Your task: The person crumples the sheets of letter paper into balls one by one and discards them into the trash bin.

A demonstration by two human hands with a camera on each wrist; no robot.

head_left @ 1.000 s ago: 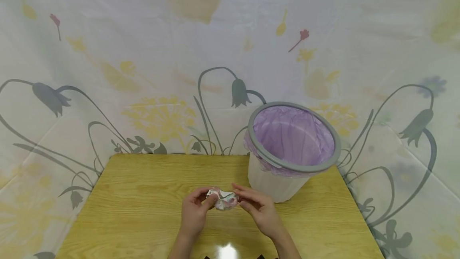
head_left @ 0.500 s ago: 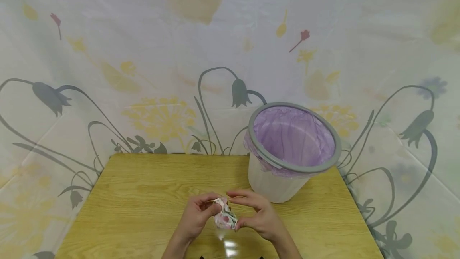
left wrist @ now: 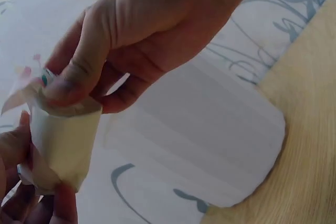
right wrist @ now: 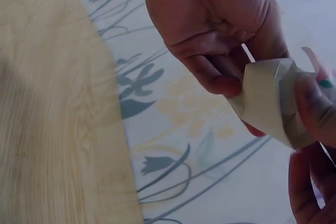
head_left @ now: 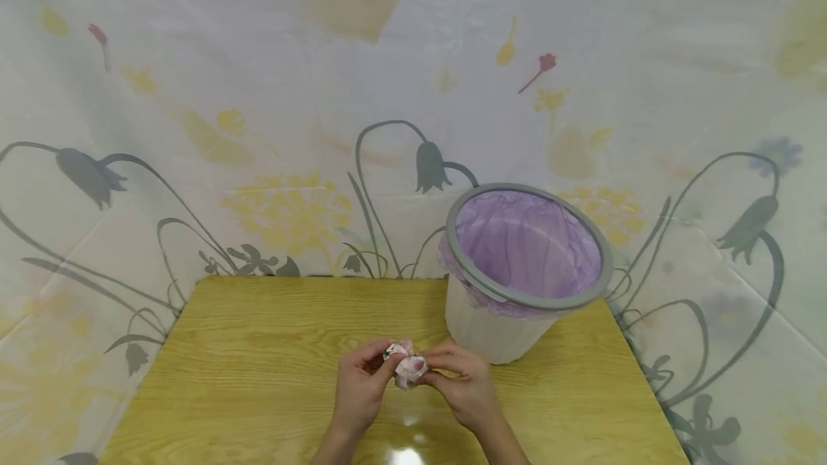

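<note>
A small folded piece of floral paper (head_left: 410, 368), white with pink patches, is held between both hands above the table. Its plain pale side (left wrist: 64, 148) faces the left wrist camera. My left hand (head_left: 360, 386) pinches the paper's left part, thumb on top. From the other side my right hand (head_left: 470, 387) pinches the right edge between thumb and fingers. In the left wrist view the right hand (left wrist: 157, 19) reaches in from the top, its thumb pressing the paper. The left hand (right wrist: 215, 22) spans the top of the right wrist view, some fingertips hidden behind the paper (right wrist: 262, 87).
A white bin (head_left: 484, 325) with a grey rim and purple liner bag (head_left: 526, 242) stands at the back right of the wooden table (head_left: 271, 336), close beyond the right hand. Behind the table hangs a flower-print cloth (head_left: 258, 92).
The paper has turned and looks more compact than before. Half a second ago the right fingers were spread wide at its edge; now they pinch it closely. The bin stays put.
</note>
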